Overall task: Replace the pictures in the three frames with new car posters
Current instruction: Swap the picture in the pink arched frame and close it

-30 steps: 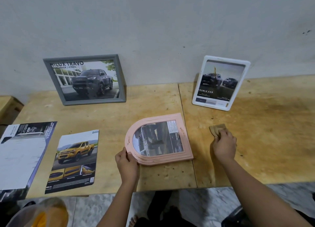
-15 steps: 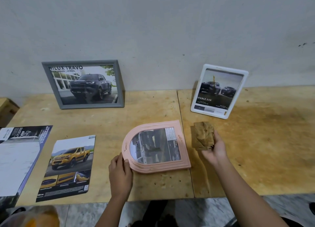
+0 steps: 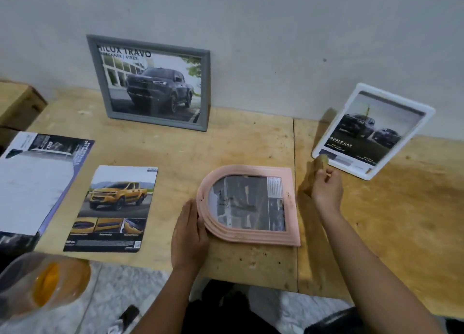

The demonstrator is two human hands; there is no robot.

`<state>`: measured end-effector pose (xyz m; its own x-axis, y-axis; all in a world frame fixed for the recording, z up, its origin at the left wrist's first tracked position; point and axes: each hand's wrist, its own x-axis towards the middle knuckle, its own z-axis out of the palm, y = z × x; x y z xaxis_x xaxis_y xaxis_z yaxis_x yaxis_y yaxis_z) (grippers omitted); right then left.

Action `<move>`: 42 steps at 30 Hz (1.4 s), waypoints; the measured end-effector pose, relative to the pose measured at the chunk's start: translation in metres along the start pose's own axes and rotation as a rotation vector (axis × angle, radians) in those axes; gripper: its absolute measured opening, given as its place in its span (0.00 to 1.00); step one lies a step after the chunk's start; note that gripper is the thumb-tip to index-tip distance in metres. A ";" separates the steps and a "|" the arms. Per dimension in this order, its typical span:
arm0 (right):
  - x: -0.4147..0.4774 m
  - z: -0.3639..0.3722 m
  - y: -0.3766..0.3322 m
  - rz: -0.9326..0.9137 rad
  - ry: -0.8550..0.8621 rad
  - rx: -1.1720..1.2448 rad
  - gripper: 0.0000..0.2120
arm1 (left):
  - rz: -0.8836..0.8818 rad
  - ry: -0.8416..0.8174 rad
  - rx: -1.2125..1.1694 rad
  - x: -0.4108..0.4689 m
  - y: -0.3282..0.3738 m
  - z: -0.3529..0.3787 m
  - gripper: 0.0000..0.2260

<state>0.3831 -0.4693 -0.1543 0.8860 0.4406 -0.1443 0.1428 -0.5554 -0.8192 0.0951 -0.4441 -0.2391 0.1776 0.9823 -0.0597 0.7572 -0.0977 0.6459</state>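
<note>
Two labels, "ILUX TRAVO" [image 3: 125,54] and "OUBLE CAB" [image 3: 340,143]; left hand [image 3: 190,235] around pink frame [image 3: 253,238], right hand [image 3: 326,191] around cloth [image 3: 310,179]

Print inside pink frame [image 3: 251,205]: blurred, grey patches plus a text block, unreadable. Left hand [image 3: 189,233] covers part of its arched rim. Right hand [image 3: 326,190] grips a tan piece [image 3: 310,180], blurred, kind not determinable; the piece masks the lower-left corner of white frame [image 3: 356,169]. Small print there and on poster [image 3: 115,208]: too small to read. Grey frame [image 3: 207,87] rim clips the title's first letter. Brochure [image 3: 37,178]: cut by left edge. Container [image 3: 42,283], lower left: out of focus, cut by the edge. Both forearms leave the bottom edge.
</note>
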 end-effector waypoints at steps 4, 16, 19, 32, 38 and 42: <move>-0.014 0.041 0.003 -0.184 -0.171 -0.245 0.09 | -0.025 -0.008 -0.011 0.000 0.002 -0.001 0.26; -0.039 0.104 -0.012 -0.415 -0.183 -0.436 0.13 | 0.028 0.002 0.045 -0.001 0.003 -0.003 0.27; -0.048 0.116 -0.017 -0.432 -0.263 -0.431 0.15 | 0.032 0.011 0.036 0.000 0.003 -0.003 0.26; -0.087 0.133 -0.036 -0.601 -0.533 -0.539 0.19 | 0.068 0.039 0.028 -0.002 0.005 -0.003 0.24; -0.110 0.142 -0.039 -0.760 -0.707 -0.594 0.18 | 0.061 0.056 0.012 -0.002 0.005 -0.002 0.24; -0.102 0.137 -0.032 -0.793 -0.780 -0.501 0.12 | 0.066 0.063 -0.003 -0.002 0.005 -0.002 0.24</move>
<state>0.2277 -0.4000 -0.1888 -0.0022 0.9905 -0.1373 0.8309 -0.0746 -0.5515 0.0970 -0.4466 -0.2344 0.1873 0.9818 0.0308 0.7433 -0.1622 0.6489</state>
